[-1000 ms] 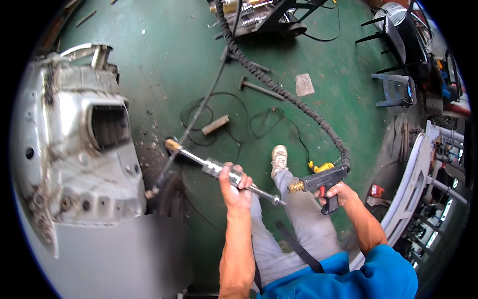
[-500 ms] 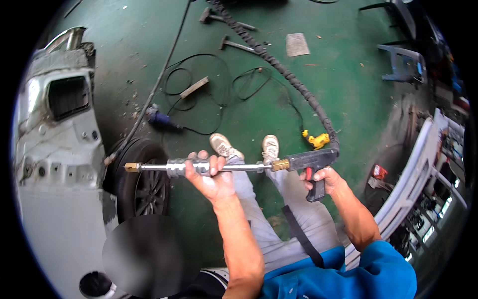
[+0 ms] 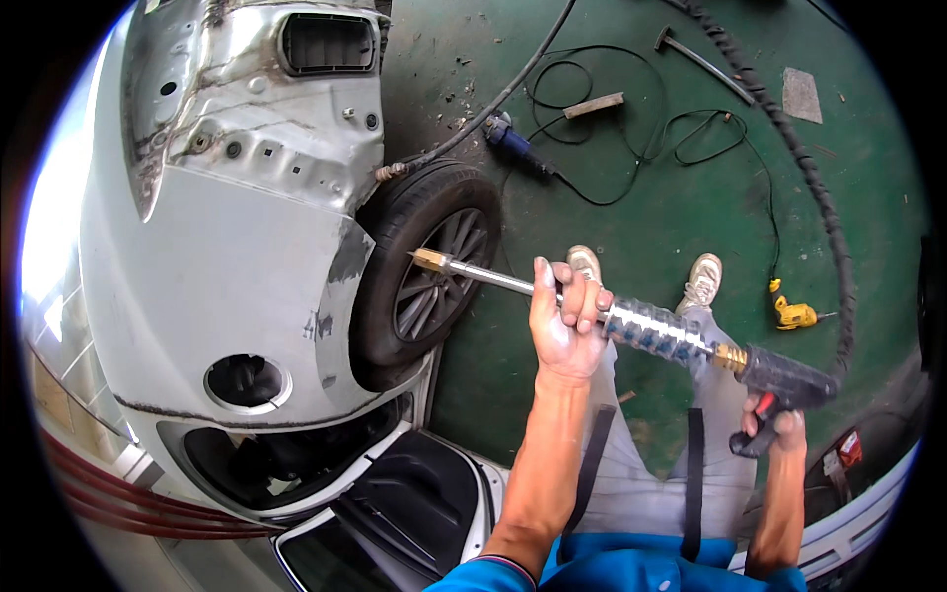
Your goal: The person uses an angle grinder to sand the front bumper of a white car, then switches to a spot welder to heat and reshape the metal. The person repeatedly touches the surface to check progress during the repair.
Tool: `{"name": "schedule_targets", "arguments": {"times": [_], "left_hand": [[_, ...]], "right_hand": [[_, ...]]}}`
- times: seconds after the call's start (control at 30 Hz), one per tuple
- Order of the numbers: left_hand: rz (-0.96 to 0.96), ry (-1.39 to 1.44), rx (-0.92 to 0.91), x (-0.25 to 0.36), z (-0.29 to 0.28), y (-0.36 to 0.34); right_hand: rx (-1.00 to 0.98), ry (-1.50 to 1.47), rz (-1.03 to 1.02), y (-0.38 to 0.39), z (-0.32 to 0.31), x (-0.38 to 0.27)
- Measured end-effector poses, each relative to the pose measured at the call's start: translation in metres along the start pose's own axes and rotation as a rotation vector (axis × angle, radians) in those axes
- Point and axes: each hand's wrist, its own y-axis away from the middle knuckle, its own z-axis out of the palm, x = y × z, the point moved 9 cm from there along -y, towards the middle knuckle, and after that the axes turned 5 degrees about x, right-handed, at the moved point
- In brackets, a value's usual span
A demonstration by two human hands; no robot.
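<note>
I hold a long metal puller gun (image 3: 651, 331) across my body. My left hand (image 3: 562, 321) grips its shaft just ahead of the ribbed silver weight. My right hand (image 3: 774, 429) is closed on the dark pistol handle with the red trigger. The brass tip (image 3: 429, 259) points left, close to the black tyre (image 3: 419, 261) and the sanded, dented edge of the silver car fender (image 3: 247, 266). A thick wrapped hose (image 3: 809, 178) runs from the gun's rear up across the green floor.
The car has its headlight and bumper removed, with an open cavity (image 3: 286, 454) below. On the floor lie a blue angle grinder (image 3: 513, 138), a wooden block (image 3: 592, 105), a hammer (image 3: 695, 54), black cables and a yellow drill (image 3: 792, 314). My shoes (image 3: 702, 281) stand beside the wheel.
I have turned toward the car, which now fills the left half. The gun's tip has swung closer to the wheel and fender. Both hands keep their grip.
</note>
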Motion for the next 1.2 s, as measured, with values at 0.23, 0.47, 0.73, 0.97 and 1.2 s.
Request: {"name": "schedule_targets", "arguments": {"times": [0.23,0.47,0.73,0.97,1.2], "left_hand": [[0.001,-0.257,0.250,0.028,-0.040,0.009],[0.081,-0.364,0.109,0.089,-0.045,-0.007],[0.088,-0.404,0.121,0.116,-0.050,-0.031],[0.096,-0.413,0.107,0.117,-0.050,-0.031],[0.097,-0.421,0.111,0.116,-0.048,-0.032]], "right_hand": [[-0.026,-0.150,0.155,-0.009,0.027,0.046],[-0.054,-0.455,0.192,-0.008,0.070,0.126],[0.046,-0.524,0.082,-0.021,0.103,0.145],[0.027,-0.494,0.070,-0.024,0.095,0.137],[0.041,-0.490,0.057,-0.024,0.094,0.133]]}}
